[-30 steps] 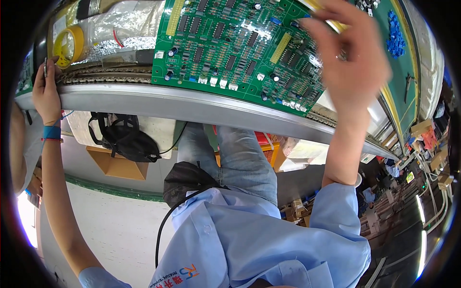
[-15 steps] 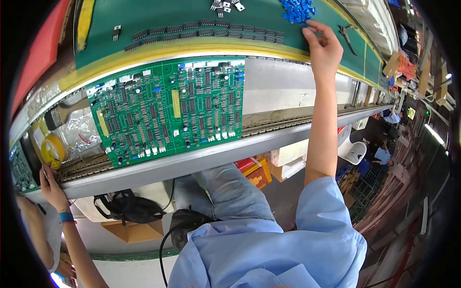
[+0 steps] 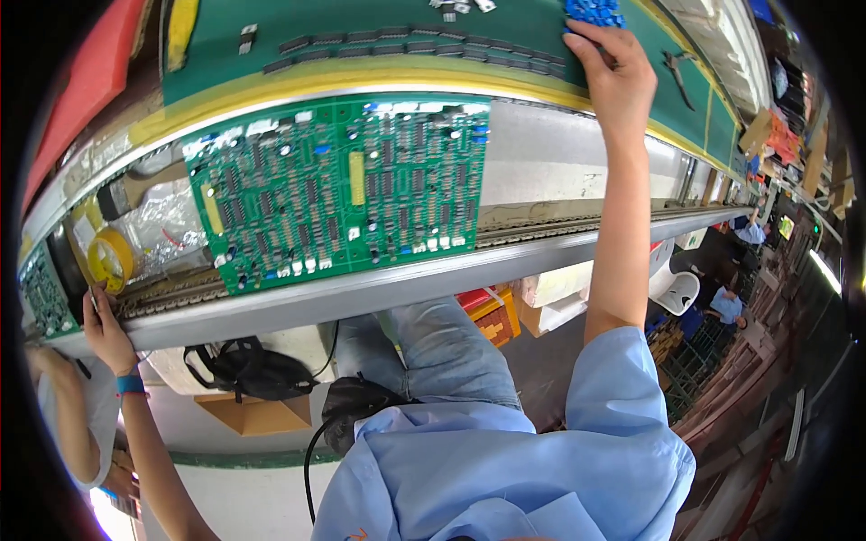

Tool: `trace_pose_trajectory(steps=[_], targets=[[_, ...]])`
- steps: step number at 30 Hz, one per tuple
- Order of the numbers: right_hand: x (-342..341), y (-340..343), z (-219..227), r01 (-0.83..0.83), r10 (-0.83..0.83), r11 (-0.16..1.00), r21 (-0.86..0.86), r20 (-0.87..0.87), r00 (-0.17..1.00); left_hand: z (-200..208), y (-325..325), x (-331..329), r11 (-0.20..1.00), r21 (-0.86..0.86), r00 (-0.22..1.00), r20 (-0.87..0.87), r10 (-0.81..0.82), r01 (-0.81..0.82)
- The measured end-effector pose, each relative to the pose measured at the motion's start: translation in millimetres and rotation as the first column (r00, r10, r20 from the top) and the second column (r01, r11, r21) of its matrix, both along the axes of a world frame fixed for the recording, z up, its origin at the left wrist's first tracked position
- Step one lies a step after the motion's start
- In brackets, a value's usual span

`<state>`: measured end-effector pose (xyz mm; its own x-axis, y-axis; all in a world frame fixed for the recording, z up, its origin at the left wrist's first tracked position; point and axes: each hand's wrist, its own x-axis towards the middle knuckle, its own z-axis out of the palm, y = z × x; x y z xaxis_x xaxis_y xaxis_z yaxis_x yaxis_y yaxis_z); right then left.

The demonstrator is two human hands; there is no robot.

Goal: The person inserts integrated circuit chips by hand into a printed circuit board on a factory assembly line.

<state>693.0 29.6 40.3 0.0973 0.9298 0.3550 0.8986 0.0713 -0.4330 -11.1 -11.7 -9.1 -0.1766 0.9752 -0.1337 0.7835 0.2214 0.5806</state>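
Observation:
My right hand (image 3: 624,83) is over the green mat, thumb and index finger pinched together at the near edge of a pile of small blue components (image 3: 595,11). What sits between those fingertips is too small to make out. Far to the left, my left hand (image 3: 110,341) is at the near metal rail (image 3: 379,281), its fingers closed near a yellow tape roll (image 3: 110,260); anything in them cannot be made out. Between the hands, a large green circuit board (image 3: 338,194), filled with parts, lies across the rails.
Two rows of black chips (image 3: 419,47) line the green mat (image 3: 216,77), with black transistors (image 3: 247,38) beyond. Pliers (image 3: 678,79) lie right of my right hand. Another board (image 3: 47,293) is at far left, near another person's arm (image 3: 77,419). A black bag (image 3: 248,370) sits below the rail.
The whole view has shifted, so the bench appears farther right and slightly higher. My right hand remains by the blue pile, its thumb and index finger drawn together. My left hand stays at the rail.

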Motion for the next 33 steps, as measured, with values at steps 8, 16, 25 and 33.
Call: trace_pose_trajectory(steps=[8,16,25,33], targets=[[-2.9,-19.9,14.9,0.102,-0.084,0.984,-0.148,0.125,0.989,8.9,6.5,34.8,0.999,0.034,0.999,-0.012,-0.031,0.031],[3.0,-17.2,27.1,-0.048,0.148,0.983,-0.180,0.602,0.785,13.9,5.4,33.7,1.000,-0.018,0.999,0.049,-0.014,0.015],[-76.1,-19.4,54.8,-0.005,-0.052,0.944,-0.329,-0.164,0.985,7.5,3.7,24.5,0.999,-0.031,0.998,0.062,0.017,-0.015],[-171.3,-16.3,32.0,-0.397,0.300,0.864,-0.310,-0.317,0.900,6.1,1.8,32.5,0.997,0.039,0.995,0.075,0.063,-0.066]])
